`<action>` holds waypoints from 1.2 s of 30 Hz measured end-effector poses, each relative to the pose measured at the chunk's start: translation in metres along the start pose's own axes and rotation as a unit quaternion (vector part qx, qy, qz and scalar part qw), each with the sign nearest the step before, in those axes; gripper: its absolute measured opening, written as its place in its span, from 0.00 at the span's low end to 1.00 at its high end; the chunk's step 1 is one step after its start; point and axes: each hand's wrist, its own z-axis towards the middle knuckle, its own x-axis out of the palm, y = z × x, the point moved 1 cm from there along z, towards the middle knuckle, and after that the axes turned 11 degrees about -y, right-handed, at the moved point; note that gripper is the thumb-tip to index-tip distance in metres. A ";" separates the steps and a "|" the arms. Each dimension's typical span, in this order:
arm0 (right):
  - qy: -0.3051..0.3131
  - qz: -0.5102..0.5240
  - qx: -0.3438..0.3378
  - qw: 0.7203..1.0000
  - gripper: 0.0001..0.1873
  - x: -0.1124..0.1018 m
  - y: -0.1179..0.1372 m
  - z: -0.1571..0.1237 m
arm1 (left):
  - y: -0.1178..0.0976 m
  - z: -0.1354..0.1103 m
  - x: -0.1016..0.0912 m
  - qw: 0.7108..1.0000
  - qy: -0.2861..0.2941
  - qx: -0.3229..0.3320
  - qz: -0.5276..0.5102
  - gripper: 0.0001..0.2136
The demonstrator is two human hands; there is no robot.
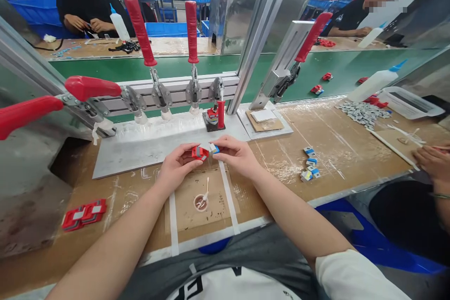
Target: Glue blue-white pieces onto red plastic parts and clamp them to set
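My left hand (177,165) pinches a small red plastic part (199,153) above the workbench. My right hand (235,153) pinches a small blue and white part (213,148) and holds it right against the red one. Both hands hover over a taped cardboard pad (188,206) that carries a small round cup with a swab (201,201). Just behind the hands lies a metal plate (154,143) under a row of red-handled toggle clamps (191,33); one small clamp (218,113) presses a red part on a fixture.
Red parts (84,214) lie at the bench's left front. Several blue and white parts (309,164) sit to the right, with a heap of grey pieces (363,112), a squeeze bottle (376,83) and a clear tray (409,102). A neighbour's hand (434,164) is at far right. Other people sit beyond the green conveyor (333,63).
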 end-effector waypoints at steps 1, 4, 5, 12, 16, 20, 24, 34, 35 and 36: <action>0.004 -0.025 -0.019 0.999 0.17 0.000 0.001 -0.001 | 0.001 0.000 0.000 1.000 0.004 0.002 0.005 0.26; 0.015 -0.093 -0.069 0.993 0.15 -0.001 0.002 -0.003 | 0.001 -0.001 0.001 0.999 0.010 0.020 0.027 0.24; 0.015 -0.109 -0.078 0.991 0.15 -0.001 0.001 -0.003 | 0.000 -0.002 0.001 0.999 0.009 0.031 0.040 0.24; -0.020 -0.101 -0.078 0.992 0.14 0.001 -0.013 0.000 | -0.016 -0.003 0.002 0.980 -0.005 0.120 0.158 0.24; -0.074 -0.033 -0.039 0.996 0.18 -0.007 -0.006 0.000 | -0.045 0.007 0.022 0.952 -0.011 0.202 0.230 0.24; -0.160 0.073 0.018 0.984 0.27 -0.029 0.010 -0.004 | -0.075 0.033 0.068 0.927 -0.006 0.264 0.266 0.20; -0.239 0.205 0.107 0.943 0.28 -0.060 0.014 -0.004 | -0.075 0.065 0.129 0.920 0.046 0.282 0.268 0.13; -0.256 0.079 0.215 0.939 0.16 -0.170 0.021 0.030 | -0.024 0.136 0.232 0.970 0.073 0.126 0.196 0.14; -0.284 0.005 0.168 0.944 0.19 -0.185 0.030 0.041 | -0.021 0.145 0.238 0.969 0.060 0.122 0.208 0.14; -0.316 -0.065 0.097 0.942 0.23 -0.198 0.042 0.055 | -0.019 0.153 0.244 0.967 0.047 0.120 0.221 0.14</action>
